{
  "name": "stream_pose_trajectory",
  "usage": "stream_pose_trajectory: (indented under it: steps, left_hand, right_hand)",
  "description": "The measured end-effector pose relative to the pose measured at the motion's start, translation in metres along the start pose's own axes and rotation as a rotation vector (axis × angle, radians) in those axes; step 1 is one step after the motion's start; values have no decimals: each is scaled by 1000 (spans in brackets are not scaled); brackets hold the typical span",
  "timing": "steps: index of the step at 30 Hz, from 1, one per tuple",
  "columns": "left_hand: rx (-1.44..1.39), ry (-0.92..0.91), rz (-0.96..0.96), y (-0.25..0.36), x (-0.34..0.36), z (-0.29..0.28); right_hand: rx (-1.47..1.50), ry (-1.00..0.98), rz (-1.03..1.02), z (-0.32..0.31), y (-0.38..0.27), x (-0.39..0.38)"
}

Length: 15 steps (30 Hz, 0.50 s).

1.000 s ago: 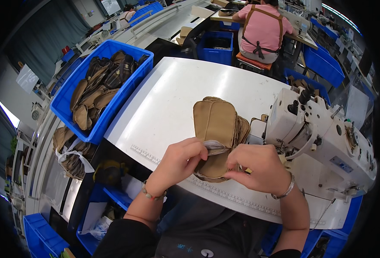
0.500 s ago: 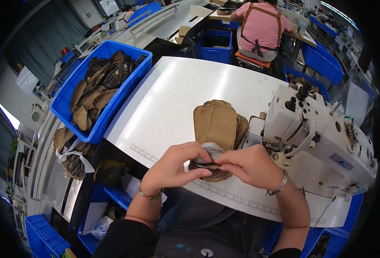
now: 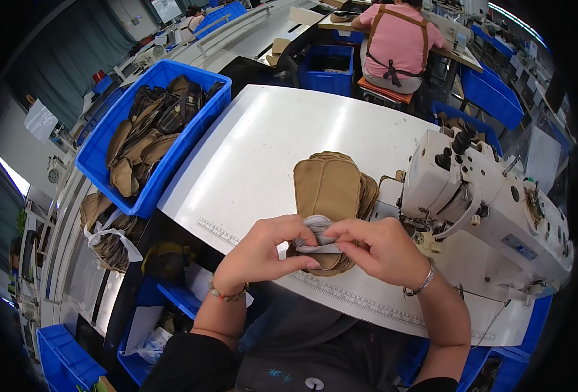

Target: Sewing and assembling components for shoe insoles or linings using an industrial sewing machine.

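A pile of tan, rounded fabric pieces (image 3: 328, 186) lies on the white table, each with a seam down its middle. At the pile's near end, a grey fabric piece (image 3: 320, 247) is bent up and folded between my hands. My left hand (image 3: 266, 251) grips its left side, with the index finger bent over it and the thumb below. My right hand (image 3: 383, 251) pinches its right edge between thumb and fingers. Beneath the grey fabric, the edges of more tan pieces show. My fingers hide part of the fold.
Right of the pile stands a white sewing machine (image 3: 478, 196). A blue crate (image 3: 205, 124) full of brown fabric parts is at the left, above a tied bundle (image 3: 109, 232). A ruler strip (image 3: 361, 300) runs along the table's near edge. Ahead, a person in pink (image 3: 396, 46) sits working.
My right hand has shifted slightly, and more of the grey fabric now shows, folded into a band between my hands. The tan pile has stayed in place.
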<state>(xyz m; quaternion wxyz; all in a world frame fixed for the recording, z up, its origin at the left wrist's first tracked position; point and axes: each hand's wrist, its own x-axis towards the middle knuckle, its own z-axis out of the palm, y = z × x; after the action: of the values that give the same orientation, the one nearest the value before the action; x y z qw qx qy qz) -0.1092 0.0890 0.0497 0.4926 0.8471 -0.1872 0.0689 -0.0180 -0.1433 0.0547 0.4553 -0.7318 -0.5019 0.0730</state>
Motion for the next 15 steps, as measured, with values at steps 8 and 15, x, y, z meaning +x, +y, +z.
stream_pose_trajectory:
  steps: [8, 15]
  left_hand:
    - [36, -29, 18, 2, 0, -3]
    - [-81, 100, -186, 1, 0, 2]
  right_hand:
    - [-7, 41, 94, 2, -9, -1]
    - [-96, 124, -143, -4, -16, -3]
